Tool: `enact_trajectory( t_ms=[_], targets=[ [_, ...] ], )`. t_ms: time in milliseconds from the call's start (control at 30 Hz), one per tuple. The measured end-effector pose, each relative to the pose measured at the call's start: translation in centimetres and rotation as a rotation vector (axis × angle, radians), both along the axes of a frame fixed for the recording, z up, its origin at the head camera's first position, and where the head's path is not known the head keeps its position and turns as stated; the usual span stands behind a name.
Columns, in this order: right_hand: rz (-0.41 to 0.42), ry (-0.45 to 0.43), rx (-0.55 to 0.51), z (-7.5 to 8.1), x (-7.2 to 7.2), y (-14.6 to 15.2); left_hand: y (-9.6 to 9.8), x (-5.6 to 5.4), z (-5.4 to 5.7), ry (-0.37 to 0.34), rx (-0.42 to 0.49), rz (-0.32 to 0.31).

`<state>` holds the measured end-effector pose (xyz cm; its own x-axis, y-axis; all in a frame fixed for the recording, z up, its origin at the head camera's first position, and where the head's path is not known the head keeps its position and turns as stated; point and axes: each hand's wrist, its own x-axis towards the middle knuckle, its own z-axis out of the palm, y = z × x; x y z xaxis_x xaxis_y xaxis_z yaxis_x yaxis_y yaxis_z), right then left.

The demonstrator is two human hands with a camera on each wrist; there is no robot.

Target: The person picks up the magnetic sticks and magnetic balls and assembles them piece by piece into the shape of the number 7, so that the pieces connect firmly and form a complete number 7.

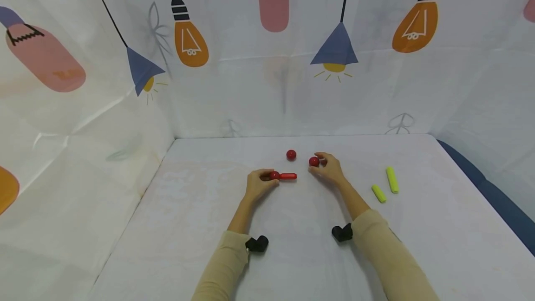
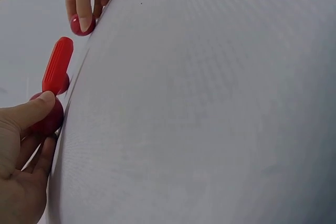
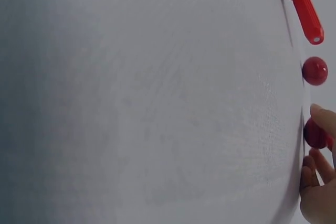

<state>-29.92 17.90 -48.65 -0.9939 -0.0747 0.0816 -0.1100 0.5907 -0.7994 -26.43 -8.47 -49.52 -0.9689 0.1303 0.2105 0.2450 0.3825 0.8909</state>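
Note:
My left hand (image 1: 258, 184) grips a dark red ball (image 1: 274, 175) between thumb and fingers, low over the white table. From that ball a bright red ridged stick (image 1: 288, 176) points right, toward my other hand. My right hand (image 1: 330, 168) holds a second red ball (image 1: 314, 161) with its thumb and fingers. A bit of bright red (image 3: 329, 142) shows behind this ball in the right wrist view, mostly hidden by the hand. Between the hands and slightly farther back, a third red ball (image 1: 291, 154) rests on the table, touched by neither hand.
Two yellow-green sticks (image 1: 392, 180), one shorter than the other, lie on the white table (image 1: 301, 254) to the right of my right forearm. A white sheet printed with lamps (image 1: 242, 92) hangs behind the table and along its left side. Dark blue material (image 1: 485, 185) shows beyond the right edge.

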Motion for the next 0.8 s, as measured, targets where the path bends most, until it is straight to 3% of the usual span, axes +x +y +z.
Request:
enact_trajectory(
  t_ms=[200,800],
  targets=[
    [-0.025,-0.055,0.033,0.1,-0.1,-0.6,0.0,-0.1,-0.2,0.006,-0.003,0.002],
    [0.017,-0.002,0.029,0.6,1.4,-0.3,-0.1,-0.2,-0.4,0.004,0.017,-0.003]
  ],
)
